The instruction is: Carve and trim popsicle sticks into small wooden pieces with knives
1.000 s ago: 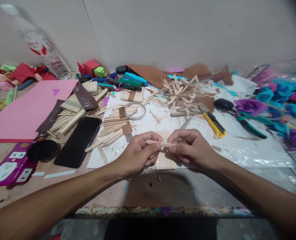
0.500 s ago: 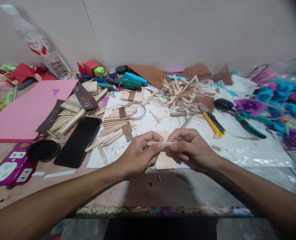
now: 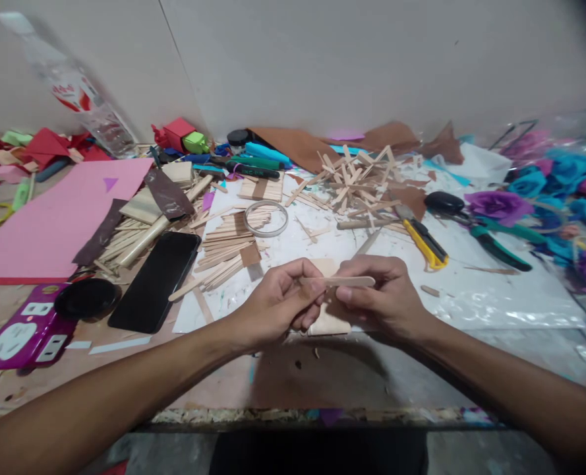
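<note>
Both my hands meet over the middle of the cluttered table and pinch one wooden craft stick [image 3: 339, 282] that lies level between them. My left hand [image 3: 277, 303] grips its left end with curled fingers. My right hand [image 3: 379, 297] holds the right half between thumb and fingers, and the stick's tip pokes out over the knuckles. Under the hands lies a small panel of glued sticks [image 3: 328, 323] on white paper [image 3: 293, 251].
A pile of loose sticks [image 3: 356, 178], a tape ring [image 3: 266, 218], a yellow utility knife [image 3: 425, 243], green pliers [image 3: 498, 247], a black phone [image 3: 157, 280], a pink sheet [image 3: 55, 214], a purple power strip [image 3: 18, 333], a black lid [image 3: 86, 298] and paper flowers [image 3: 559, 191].
The stick has slid to the right through my fingers, so more of it now shows over my right hand. Both hands stay in the same spot.
</note>
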Demonstrator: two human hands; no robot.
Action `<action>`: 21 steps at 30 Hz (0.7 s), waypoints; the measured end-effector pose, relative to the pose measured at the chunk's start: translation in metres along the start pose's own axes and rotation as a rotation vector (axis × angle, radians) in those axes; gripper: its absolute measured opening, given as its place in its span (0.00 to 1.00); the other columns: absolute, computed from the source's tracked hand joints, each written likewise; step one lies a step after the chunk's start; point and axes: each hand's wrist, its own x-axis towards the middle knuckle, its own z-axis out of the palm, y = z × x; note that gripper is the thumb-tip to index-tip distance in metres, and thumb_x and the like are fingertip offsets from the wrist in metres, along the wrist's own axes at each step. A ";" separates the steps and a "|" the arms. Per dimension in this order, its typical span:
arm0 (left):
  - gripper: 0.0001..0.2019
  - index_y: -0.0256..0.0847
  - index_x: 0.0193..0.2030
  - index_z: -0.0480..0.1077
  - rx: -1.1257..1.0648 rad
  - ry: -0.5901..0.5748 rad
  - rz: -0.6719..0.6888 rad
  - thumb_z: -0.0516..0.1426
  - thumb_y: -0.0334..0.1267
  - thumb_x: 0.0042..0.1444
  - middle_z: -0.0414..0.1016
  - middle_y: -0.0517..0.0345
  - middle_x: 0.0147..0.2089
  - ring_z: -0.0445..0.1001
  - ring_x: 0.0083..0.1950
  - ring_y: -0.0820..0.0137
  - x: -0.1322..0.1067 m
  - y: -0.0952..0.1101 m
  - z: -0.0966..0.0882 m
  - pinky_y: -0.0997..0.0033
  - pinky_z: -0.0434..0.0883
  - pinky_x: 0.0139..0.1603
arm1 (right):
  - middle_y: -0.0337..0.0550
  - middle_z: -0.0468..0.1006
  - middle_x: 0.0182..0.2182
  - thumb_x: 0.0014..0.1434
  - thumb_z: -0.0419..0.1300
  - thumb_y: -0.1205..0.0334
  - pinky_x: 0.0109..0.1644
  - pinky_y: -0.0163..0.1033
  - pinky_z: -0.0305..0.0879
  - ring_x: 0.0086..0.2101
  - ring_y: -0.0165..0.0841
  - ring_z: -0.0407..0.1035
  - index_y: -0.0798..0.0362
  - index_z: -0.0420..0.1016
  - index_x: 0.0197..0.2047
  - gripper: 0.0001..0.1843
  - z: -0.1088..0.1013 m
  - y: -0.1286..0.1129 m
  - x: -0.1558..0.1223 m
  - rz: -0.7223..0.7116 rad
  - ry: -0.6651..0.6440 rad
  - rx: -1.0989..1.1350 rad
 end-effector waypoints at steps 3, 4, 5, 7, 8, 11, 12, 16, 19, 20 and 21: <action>0.16 0.40 0.38 0.66 0.020 0.013 -0.029 0.60 0.50 0.68 0.69 0.66 0.22 0.59 0.20 0.80 0.000 0.003 0.002 0.78 0.53 0.21 | 0.35 0.72 0.17 0.52 0.73 0.73 0.17 0.28 0.57 0.16 0.22 0.60 0.54 0.85 0.29 0.06 0.005 -0.006 -0.001 -0.031 0.036 -0.065; 0.16 0.39 0.39 0.67 0.023 0.012 -0.036 0.60 0.50 0.68 0.70 0.65 0.23 0.58 0.19 0.81 0.000 0.004 0.003 0.79 0.53 0.20 | 0.35 0.73 0.17 0.52 0.73 0.73 0.17 0.28 0.57 0.16 0.22 0.60 0.54 0.85 0.28 0.05 0.006 -0.008 -0.001 -0.024 0.028 -0.079; 0.15 0.39 0.39 0.67 0.025 0.008 -0.039 0.60 0.50 0.68 0.72 0.64 0.24 0.58 0.18 0.81 0.000 0.005 0.004 0.80 0.53 0.20 | 0.36 0.73 0.17 0.53 0.73 0.73 0.17 0.28 0.57 0.16 0.22 0.60 0.55 0.85 0.28 0.05 0.006 -0.009 -0.001 -0.011 0.012 -0.086; 0.15 0.39 0.39 0.68 0.032 0.007 -0.035 0.61 0.50 0.67 0.74 0.63 0.26 0.58 0.17 0.83 0.000 0.006 0.005 0.81 0.55 0.18 | 0.36 0.73 0.17 0.55 0.73 0.71 0.16 0.27 0.55 0.15 0.21 0.59 0.55 0.85 0.29 0.04 0.006 -0.010 -0.001 0.015 -0.019 -0.085; 0.15 0.38 0.39 0.68 0.040 0.008 -0.031 0.61 0.49 0.67 0.74 0.63 0.26 0.59 0.17 0.83 0.000 0.006 0.005 0.81 0.55 0.18 | 0.36 0.73 0.17 0.55 0.73 0.70 0.16 0.27 0.55 0.15 0.20 0.58 0.55 0.85 0.30 0.03 0.005 -0.009 -0.002 0.025 -0.028 -0.084; 0.16 0.37 0.38 0.69 0.065 0.011 -0.018 0.60 0.49 0.68 0.75 0.62 0.26 0.61 0.17 0.84 0.000 0.006 0.005 0.82 0.57 0.18 | 0.36 0.75 0.18 0.57 0.72 0.68 0.16 0.26 0.54 0.15 0.20 0.59 0.55 0.85 0.32 0.02 0.001 -0.005 -0.001 0.033 -0.046 -0.074; 0.15 0.37 0.38 0.69 0.070 0.007 -0.010 0.59 0.48 0.69 0.75 0.61 0.26 0.62 0.17 0.84 0.000 0.005 0.005 0.82 0.57 0.18 | 0.36 0.75 0.18 0.58 0.71 0.68 0.17 0.26 0.54 0.15 0.20 0.59 0.54 0.84 0.32 0.03 0.000 -0.004 -0.001 0.036 -0.052 -0.072; 0.14 0.36 0.39 0.69 0.095 0.003 0.020 0.58 0.46 0.70 0.77 0.61 0.27 0.64 0.18 0.84 -0.001 0.005 0.006 0.83 0.59 0.19 | 0.34 0.75 0.18 0.61 0.70 0.67 0.17 0.26 0.54 0.15 0.21 0.59 0.53 0.83 0.33 0.03 -0.002 -0.004 0.000 0.048 -0.063 -0.120; 0.13 0.36 0.39 0.69 0.123 0.038 0.026 0.58 0.44 0.71 0.76 0.61 0.28 0.65 0.19 0.84 -0.003 0.004 0.008 0.84 0.61 0.21 | 0.34 0.74 0.19 0.61 0.69 0.66 0.19 0.27 0.56 0.18 0.22 0.61 0.53 0.82 0.32 0.05 -0.005 -0.008 0.001 0.028 -0.065 -0.220; 0.13 0.37 0.39 0.69 0.132 0.053 0.029 0.58 0.44 0.71 0.76 0.61 0.28 0.67 0.20 0.84 -0.003 0.004 0.009 0.83 0.62 0.22 | 0.35 0.74 0.20 0.61 0.69 0.66 0.20 0.27 0.57 0.19 0.22 0.62 0.53 0.82 0.32 0.05 -0.006 -0.009 0.001 0.017 -0.064 -0.250; 0.13 0.37 0.39 0.69 0.142 0.068 0.030 0.58 0.44 0.70 0.75 0.62 0.28 0.68 0.21 0.83 -0.004 0.004 0.010 0.83 0.63 0.22 | 0.35 0.74 0.20 0.60 0.69 0.66 0.21 0.28 0.58 0.20 0.23 0.62 0.53 0.81 0.31 0.06 -0.007 -0.009 0.001 0.005 -0.061 -0.271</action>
